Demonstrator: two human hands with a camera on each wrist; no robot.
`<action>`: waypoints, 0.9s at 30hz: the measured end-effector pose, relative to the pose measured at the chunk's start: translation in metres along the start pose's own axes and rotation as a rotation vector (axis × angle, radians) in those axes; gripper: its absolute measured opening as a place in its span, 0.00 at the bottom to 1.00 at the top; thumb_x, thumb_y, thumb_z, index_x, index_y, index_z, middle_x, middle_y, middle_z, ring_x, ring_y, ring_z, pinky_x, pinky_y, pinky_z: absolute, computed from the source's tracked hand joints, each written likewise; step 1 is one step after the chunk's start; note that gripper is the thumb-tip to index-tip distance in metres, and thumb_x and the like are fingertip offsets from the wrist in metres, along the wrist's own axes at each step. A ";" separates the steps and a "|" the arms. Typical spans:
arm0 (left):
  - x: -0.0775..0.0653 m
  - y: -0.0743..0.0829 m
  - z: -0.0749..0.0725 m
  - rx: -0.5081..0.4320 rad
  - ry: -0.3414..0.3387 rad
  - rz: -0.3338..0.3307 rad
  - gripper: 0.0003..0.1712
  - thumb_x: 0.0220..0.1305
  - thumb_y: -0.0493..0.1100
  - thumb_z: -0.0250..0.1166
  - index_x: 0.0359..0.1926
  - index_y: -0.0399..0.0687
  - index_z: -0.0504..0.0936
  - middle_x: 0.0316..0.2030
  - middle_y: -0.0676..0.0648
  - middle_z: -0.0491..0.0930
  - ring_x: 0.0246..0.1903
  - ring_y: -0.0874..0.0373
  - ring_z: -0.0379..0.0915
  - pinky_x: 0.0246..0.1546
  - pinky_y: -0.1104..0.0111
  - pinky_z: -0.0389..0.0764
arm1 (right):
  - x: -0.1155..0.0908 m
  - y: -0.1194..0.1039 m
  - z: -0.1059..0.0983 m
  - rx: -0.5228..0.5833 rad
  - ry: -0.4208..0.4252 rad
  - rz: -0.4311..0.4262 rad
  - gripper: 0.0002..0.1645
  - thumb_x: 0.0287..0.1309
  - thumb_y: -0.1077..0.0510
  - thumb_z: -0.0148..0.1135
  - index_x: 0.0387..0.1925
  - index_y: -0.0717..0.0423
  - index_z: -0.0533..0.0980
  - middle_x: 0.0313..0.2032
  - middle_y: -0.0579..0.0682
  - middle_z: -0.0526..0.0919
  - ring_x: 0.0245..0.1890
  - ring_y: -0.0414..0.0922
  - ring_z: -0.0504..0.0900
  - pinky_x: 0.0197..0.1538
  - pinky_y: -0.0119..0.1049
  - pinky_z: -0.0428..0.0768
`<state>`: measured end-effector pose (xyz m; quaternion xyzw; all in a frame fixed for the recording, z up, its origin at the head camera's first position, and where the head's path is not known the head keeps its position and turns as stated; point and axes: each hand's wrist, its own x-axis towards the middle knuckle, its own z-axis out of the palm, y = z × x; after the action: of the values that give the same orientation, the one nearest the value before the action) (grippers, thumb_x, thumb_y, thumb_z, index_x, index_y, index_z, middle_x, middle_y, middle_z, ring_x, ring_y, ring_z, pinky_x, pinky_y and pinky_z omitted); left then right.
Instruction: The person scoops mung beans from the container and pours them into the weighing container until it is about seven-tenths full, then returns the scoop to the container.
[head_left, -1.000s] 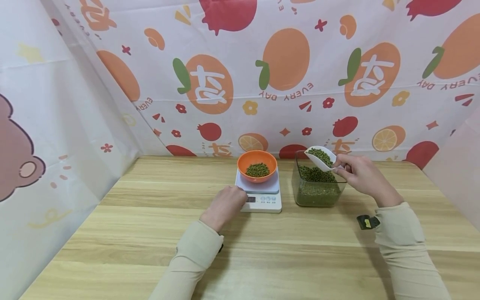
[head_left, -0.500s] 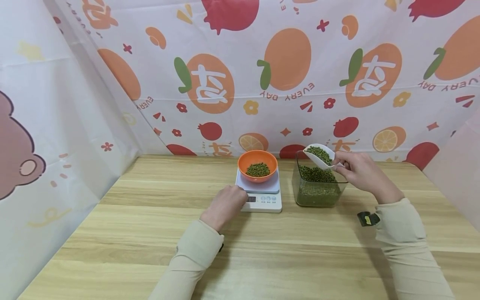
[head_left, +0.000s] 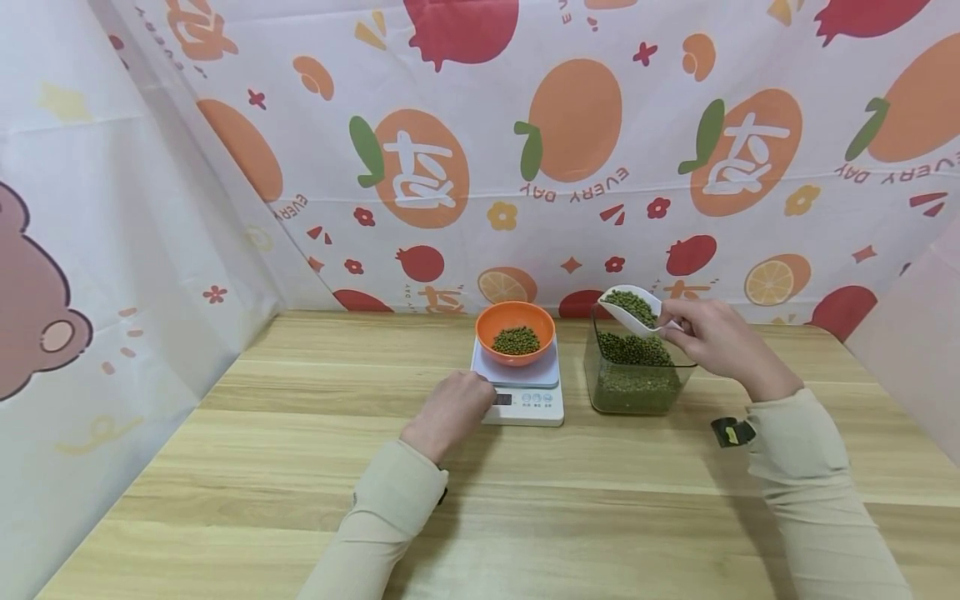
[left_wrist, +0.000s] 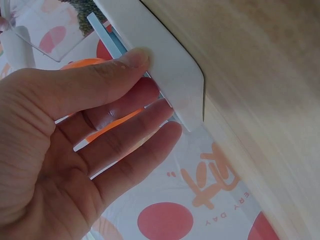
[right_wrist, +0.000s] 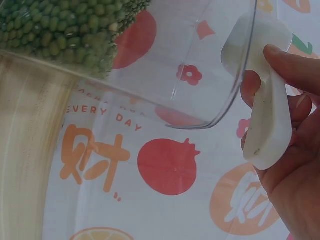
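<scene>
In the head view, my left hand (head_left: pixel 452 410) holds the left front corner of a white kitchen scale (head_left: pixel 536 414). The left wrist view shows the thumb (left_wrist: pixel 134 59) against the scale's edge, with the other fingertips close beside it. On the scale's platform sits an orange bowl (head_left: pixel 516 360) with some mung beans in it. My right hand (head_left: pixel 711 340) pinches the handle of a white scoop (head_left: pixel 627 322), heaped with mung beans (head_left: pixel 632 306). The scoop hangs over the rim of a clear square container (head_left: pixel 637 402), partly filled with mung beans. Its handle (right_wrist: pixel 270 125) shows in the right wrist view.
Everything stands toward the back of a wood-grain table (head_left: pixel 262 467). Right behind it hangs a white cloth (head_left: pixel 480 192) printed with fruit, and another cloth (head_left: pixel 165 250) closes off the left side. The container stands just right of the scale, a narrow gap between them.
My right hand and the loaded scoop have moved slightly left and a little upward over the container. The left hand stays on the scale; the bowl has not moved.
</scene>
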<state>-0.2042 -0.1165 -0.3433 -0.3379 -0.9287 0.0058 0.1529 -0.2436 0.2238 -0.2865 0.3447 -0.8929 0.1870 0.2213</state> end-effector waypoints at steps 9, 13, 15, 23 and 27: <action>0.001 -0.001 0.001 -0.014 0.011 0.008 0.08 0.44 0.25 0.62 0.20 0.40 0.80 0.16 0.46 0.76 0.15 0.58 0.66 0.15 0.66 0.73 | 0.010 -0.007 -0.002 -0.012 -0.004 -0.027 0.12 0.44 0.67 0.64 0.23 0.49 0.72 0.16 0.42 0.68 0.16 0.38 0.62 0.18 0.35 0.62; 0.001 -0.001 0.001 -0.015 -0.007 -0.008 0.08 0.44 0.25 0.62 0.21 0.41 0.80 0.16 0.46 0.76 0.15 0.58 0.68 0.16 0.67 0.74 | 0.013 -0.009 -0.002 -0.020 -0.010 -0.018 0.12 0.44 0.67 0.64 0.23 0.49 0.71 0.17 0.42 0.69 0.17 0.39 0.63 0.19 0.36 0.63; 0.001 -0.001 0.001 -0.004 -0.022 -0.016 0.07 0.45 0.26 0.63 0.23 0.40 0.80 0.16 0.46 0.76 0.16 0.57 0.68 0.16 0.67 0.75 | 0.014 -0.009 -0.002 -0.022 -0.013 -0.021 0.12 0.44 0.67 0.64 0.23 0.49 0.71 0.18 0.42 0.70 0.17 0.39 0.63 0.19 0.36 0.64; 0.001 0.000 0.001 0.008 -0.044 -0.026 0.06 0.45 0.26 0.63 0.23 0.40 0.80 0.16 0.46 0.75 0.15 0.57 0.67 0.16 0.67 0.74 | 0.019 -0.013 -0.001 -0.030 -0.013 -0.039 0.12 0.44 0.68 0.64 0.23 0.49 0.71 0.18 0.42 0.71 0.18 0.40 0.65 0.21 0.37 0.66; 0.001 -0.001 0.002 -0.002 -0.021 -0.021 0.07 0.45 0.25 0.62 0.21 0.40 0.79 0.15 0.47 0.74 0.14 0.58 0.65 0.14 0.67 0.73 | 0.023 -0.017 0.000 -0.025 -0.018 -0.042 0.12 0.44 0.67 0.63 0.23 0.48 0.71 0.17 0.42 0.70 0.19 0.40 0.64 0.22 0.38 0.65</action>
<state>-0.2057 -0.1163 -0.3452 -0.3284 -0.9337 0.0070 0.1428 -0.2475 0.1998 -0.2717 0.3621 -0.8897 0.1682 0.2215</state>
